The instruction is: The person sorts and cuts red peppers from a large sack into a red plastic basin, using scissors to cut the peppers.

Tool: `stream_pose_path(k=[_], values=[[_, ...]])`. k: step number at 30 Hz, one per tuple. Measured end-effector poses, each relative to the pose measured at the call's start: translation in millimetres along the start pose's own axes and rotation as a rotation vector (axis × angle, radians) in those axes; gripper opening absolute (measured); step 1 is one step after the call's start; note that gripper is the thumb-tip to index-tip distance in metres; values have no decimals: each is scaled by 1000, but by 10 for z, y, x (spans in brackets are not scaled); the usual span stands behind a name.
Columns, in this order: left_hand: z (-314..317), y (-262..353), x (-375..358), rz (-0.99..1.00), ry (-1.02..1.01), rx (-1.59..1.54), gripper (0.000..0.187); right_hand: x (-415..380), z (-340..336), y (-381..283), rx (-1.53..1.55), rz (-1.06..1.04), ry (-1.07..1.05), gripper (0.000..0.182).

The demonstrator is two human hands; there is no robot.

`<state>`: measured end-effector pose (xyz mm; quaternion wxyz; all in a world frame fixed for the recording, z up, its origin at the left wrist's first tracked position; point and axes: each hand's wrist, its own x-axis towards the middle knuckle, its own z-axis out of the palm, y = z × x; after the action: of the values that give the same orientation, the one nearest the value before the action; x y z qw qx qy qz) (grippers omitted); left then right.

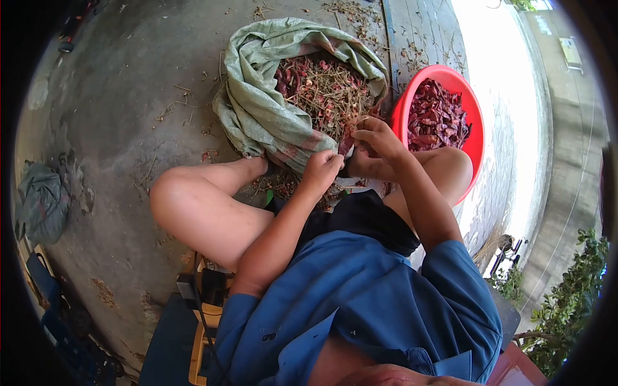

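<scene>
Between my two hands is a dark red dried chili pepper (346, 143), partly covered by the fingers. My left hand (323, 170) pinches its lower end, with the fingers closed. At the upper end my right hand (376, 136) is closed on it with thumb and forefinger. A small pale patch shows beside the pepper, too small to make out. Just beyond my hands stands a green woven sack (257, 119) with its mouth rolled back, full of dry stems and red chili scraps (325, 90). To the right, a red plastic basin (477, 132) holds dried chili peppers (436, 116).
My bare legs bend around the sack, the right knee against the basin. Stems and scraps litter the concrete floor (154, 83). A dark green bag (42, 202) lies far left. A wooden chair or stool frame (196, 347) is at lower left, leafy plants (570, 309) at right.
</scene>
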<state>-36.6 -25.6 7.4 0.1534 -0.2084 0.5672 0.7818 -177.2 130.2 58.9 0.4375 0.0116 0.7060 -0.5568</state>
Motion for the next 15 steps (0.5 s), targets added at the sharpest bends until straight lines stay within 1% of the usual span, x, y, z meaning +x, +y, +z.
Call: stream_pose_path(k=[1, 3, 4, 6, 7, 8, 10, 11, 12, 14, 15], values=[[-28, -12, 1, -10, 14, -17, 26, -186, 40, -17, -5, -11, -1, 22], [-70, 20, 11, -14, 49, -23, 26, -496, 120, -41, 306, 169, -288, 20], [-81, 41, 5, 5, 64, -19, 26, -572, 136, -60, 295, 154, -304, 20], [-113, 58, -21, 51, 90, 54, 27, -651, 194, -116, 286, 45, -212, 24], [-139, 40, -33, 53, 85, 68, 27, -653, 212, -136, 291, 40, -219, 24], [-149, 54, -47, 53, 86, 75, 27, -641, 213, -217, 266, -98, -114, 22], [-141, 56, -83, 28, 88, 73, 21, -637, 190, -355, 220, -359, 114, 19], [-141, 11, -76, 9, 64, 42, 21, -633, 227, -381, 168, -375, 41, 21], [-116, 29, -125, 2, 58, 51, 21, -621, 287, -355, 178, -374, 49, 21], [-115, 126, -146, 44, 76, 171, 24, -520, 382, -331, -28, -377, -33, 22], [-144, 51, -119, 46, 67, 181, 24, -435, 389, -245, -47, -347, -82, 23]])
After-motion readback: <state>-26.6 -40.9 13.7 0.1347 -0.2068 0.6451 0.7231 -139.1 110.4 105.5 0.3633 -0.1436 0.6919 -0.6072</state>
